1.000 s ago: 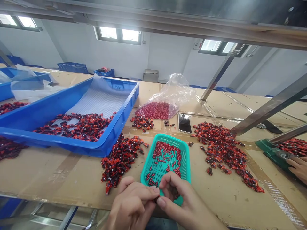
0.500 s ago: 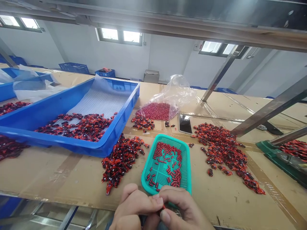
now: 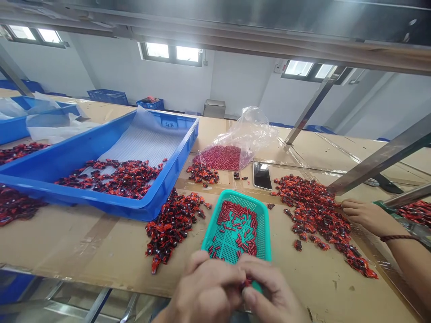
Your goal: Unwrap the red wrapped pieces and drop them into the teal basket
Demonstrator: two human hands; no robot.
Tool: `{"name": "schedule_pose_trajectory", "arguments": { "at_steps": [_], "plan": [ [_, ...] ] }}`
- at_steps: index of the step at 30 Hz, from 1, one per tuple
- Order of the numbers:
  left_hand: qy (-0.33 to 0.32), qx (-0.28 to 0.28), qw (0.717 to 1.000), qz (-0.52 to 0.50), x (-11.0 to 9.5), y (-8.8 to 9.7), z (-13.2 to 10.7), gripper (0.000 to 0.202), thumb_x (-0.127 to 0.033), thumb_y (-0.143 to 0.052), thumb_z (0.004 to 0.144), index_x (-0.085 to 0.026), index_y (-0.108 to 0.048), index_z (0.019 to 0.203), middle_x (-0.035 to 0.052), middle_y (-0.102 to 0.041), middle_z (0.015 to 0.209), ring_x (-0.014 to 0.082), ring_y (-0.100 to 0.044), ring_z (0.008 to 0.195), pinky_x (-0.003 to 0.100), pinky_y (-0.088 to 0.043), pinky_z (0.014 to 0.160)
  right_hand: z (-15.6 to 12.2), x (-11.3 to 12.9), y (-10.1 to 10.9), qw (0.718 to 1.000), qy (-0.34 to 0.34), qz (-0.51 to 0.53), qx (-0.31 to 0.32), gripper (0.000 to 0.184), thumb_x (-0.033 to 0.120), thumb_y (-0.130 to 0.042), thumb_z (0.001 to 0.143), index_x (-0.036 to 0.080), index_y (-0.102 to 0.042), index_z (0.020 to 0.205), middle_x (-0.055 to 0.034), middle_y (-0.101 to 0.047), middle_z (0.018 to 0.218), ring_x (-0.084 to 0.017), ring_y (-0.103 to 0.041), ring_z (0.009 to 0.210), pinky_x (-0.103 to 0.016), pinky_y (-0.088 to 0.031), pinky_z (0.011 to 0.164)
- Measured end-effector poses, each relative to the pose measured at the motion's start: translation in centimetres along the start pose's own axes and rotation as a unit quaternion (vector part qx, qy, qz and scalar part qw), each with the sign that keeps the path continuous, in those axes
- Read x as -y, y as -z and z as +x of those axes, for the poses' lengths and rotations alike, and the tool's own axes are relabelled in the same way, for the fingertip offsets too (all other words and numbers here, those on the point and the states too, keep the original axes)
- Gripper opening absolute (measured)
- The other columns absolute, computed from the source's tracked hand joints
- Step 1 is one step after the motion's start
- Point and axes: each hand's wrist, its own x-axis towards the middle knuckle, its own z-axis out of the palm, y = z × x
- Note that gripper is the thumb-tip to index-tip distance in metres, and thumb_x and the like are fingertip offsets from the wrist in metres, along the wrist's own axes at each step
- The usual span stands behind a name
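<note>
At the bottom middle my left hand and my right hand meet, fingers curled and pinched together on a small red and black part. They hover over the near edge of a teal mesh basket that holds several small red tubes. To the left of the basket lies a pile of red and black parts on the cardboard-covered table. A larger pile of the same parts lies to the right.
A big blue tray with more parts stands at the left, a clear bag of red tubes and a phone behind the basket. Another person's hand reaches in from the right by the large pile. Metal frame bars cross at the right.
Both my hands have shifted slightly up over the basket's near edge, still pinched together. Another person's hand and forearm have come in from the right to the edge of the large pile.
</note>
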Motion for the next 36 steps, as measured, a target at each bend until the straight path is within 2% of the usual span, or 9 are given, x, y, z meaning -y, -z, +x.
{"name": "schedule_pose_trajectory", "arguments": {
  "at_steps": [3,6,8,12,16,21,27,31,36],
  "plan": [
    [0.042,0.057,0.995,0.073,4.7,0.8,1.7,0.008,-0.018,-0.051,0.108,-0.023,-0.057,0.104,0.003,-0.081,0.102,0.0166,-0.075,0.089,0.033,-0.05,0.086,-0.7,-2.8,4.5,0.973,-0.064,-0.188,-0.115,0.049,0.059,-0.045,0.104,0.023,-0.077,0.101,-0.0094,-0.077,0.096,-0.025,-0.072,0.085,-0.034,-0.058,0.077],
    [0.08,0.104,0.981,0.14,9.4,0.8,2.5,0.02,-0.006,-0.048,0.104,-0.018,-0.063,0.108,0.0086,-0.08,0.106,0.024,-0.073,0.099,0.039,-0.046,0.087,-1.1,-6.1,9.9,0.871,-0.137,-0.42,-0.217,0.053,0.061,-0.042,0.098,0.02,-0.076,0.097,-0.0141,-0.077,0.094,-0.031,-0.072,0.086,-0.041,-0.058,0.077],
    [0.083,0.143,0.971,0.17,11.6,0.4,2.5,0.026,0.001,-0.049,0.099,-0.017,-0.067,0.105,0.0101,-0.08,0.106,0.0289,-0.071,0.111,0.044,-0.046,0.094,-1.2,-8.0,12.8,0.821,-0.161,-0.485,-0.255,0.057,0.062,-0.041,0.093,0.017,-0.074,0.086,-0.0207,-0.074,0.086,-0.038,-0.069,0.084,-0.052,-0.055,0.079],
    [0.063,0.21,0.958,0.184,13.5,-0.8,2.5,0.01,-0.008,-0.065,0.098,-0.016,-0.07,0.098,0.0041,-0.075,0.101,0.0278,-0.068,0.117,0.051,-0.048,0.106,-1.4,-10.1,15.4,0.773,-0.167,-0.546,-0.275,0.056,0.058,-0.038,0.092,0.016,-0.071,0.078,-0.0264,-0.07,0.08,-0.043,-0.065,0.083,-0.059,-0.051,0.079],
    [0.068,0.223,0.958,0.169,13.7,-0.9,2.9,0.004,-0.019,-0.067,0.101,-0.016,-0.07,0.1,0.0031,-0.072,0.101,0.025,-0.069,0.108,0.051,-0.052,0.104,-0.8,-8.7,13.3,0.778,-0.107,-0.566,-0.25,0.054,0.05,-0.037,0.101,0.011,-0.074,0.1,-0.028,-0.073,0.098,-0.041,-0.066,0.094,-0.056,-0.052,0.084],
    [0.11,0.194,0.971,0.089,13.5,-0.1,2.8,0.016,-0.018,-0.056,0.104,-0.017,-0.066,0.092,0.0029,-0.067,0.091,0.0216,-0.065,0.09,0.043,-0.052,0.094,1.0,-4.5,6.4,0.839,0.021,-0.539,-0.069,0.021,0.034,-0.052,0.107,0.026,-0.071,0.11,-0.0071,-0.077,0.108,-0.025,-0.069,0.104,-0.038,-0.052,0.091],
    [0.257,0.089,0.959,-0.074,10.8,1.1,1.6,0.008,-0.02,-0.054,0.096,-0.022,-0.062,0.093,0.006,-0.067,0.099,0.0233,-0.063,0.096,0.039,-0.05,0.089,3.1,-4.1,1.9,0.808,0.015,-0.587,0.033,0.006,0.017,-0.074,0.09,0.02,-0.069,0.093,-0.0078,-0.075,0.089,-0.028,-0.071,0.085,-0.037,-0.046,0.073],
    [0.386,0.024,0.892,-0.236,8.0,1.9,1.3,0.008,-0.029,-0.06,0.094,-0.022,-0.057,0.092,0.0041,-0.067,0.094,0.0197,-0.066,0.092,0.033,-0.055,0.082,3.9,-4.8,1.5,0.786,-0.012,-0.616,0.056,0.019,0.001,-0.064,0.087,0.02,-0.064,0.083,-0.0075,-0.074,0.079,-0.027,-0.072,0.077,-0.035,-0.041,0.067],
    [0.51,-0.026,0.757,-0.408,6.1,2.2,1.5,0.02,-0.038,-0.073,0.085,-0.019,-0.066,0.09,0.0053,-0.071,0.092,0.0154,-0.065,0.078,0.028,-0.057,0.07,4.3,-4.8,1.2,0.776,-0.036,-0.627,0.062,0.023,-0.003,-0.059,0.083,0.02,-0.059,0.082,-0.0086,-0.074,0.079,-0.026,-0.072,0.075,-0.034,-0.037,0.066]
  ]
}}
